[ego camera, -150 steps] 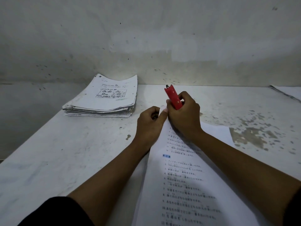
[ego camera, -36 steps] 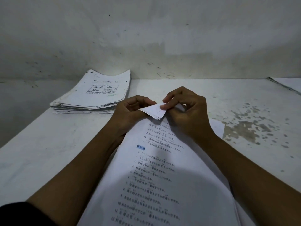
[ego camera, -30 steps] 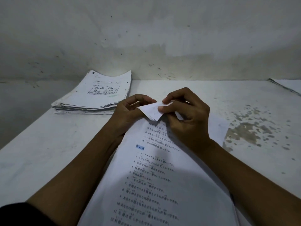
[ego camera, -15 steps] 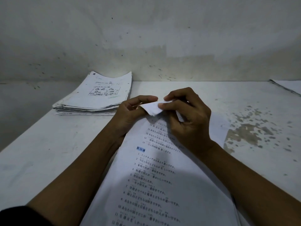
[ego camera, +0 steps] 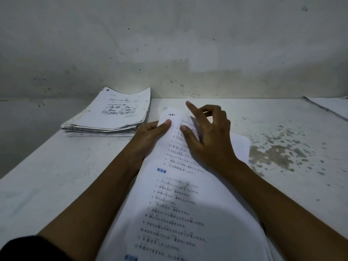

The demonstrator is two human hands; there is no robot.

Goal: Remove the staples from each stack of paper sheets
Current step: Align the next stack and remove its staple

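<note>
At far left I see a thick pile of loose sheets (ego camera: 111, 114) lying on the white table (ego camera: 56, 166), close to the wall (ego camera: 169, 44). Just right of that pile my left hand (ego camera: 148, 134) sits at the left edge of the printed stack (ego camera: 178, 204) I am working on; its thumb lies flat on the top sheet near the far corner, the other fingers are hidden under the paper, so it pinches that edge. The stack runs from the near edge of the view up to the far corner, where small dark holes show. My right hand (ego camera: 209, 136) rests on the stack beside it, thumb on the sheet, forefinger raised and pointing, the other fingers loosely bent and gripping nothing. Farther right the tabletop is stained, and another paper edge (ego camera: 327, 108) shows at far right.
</note>
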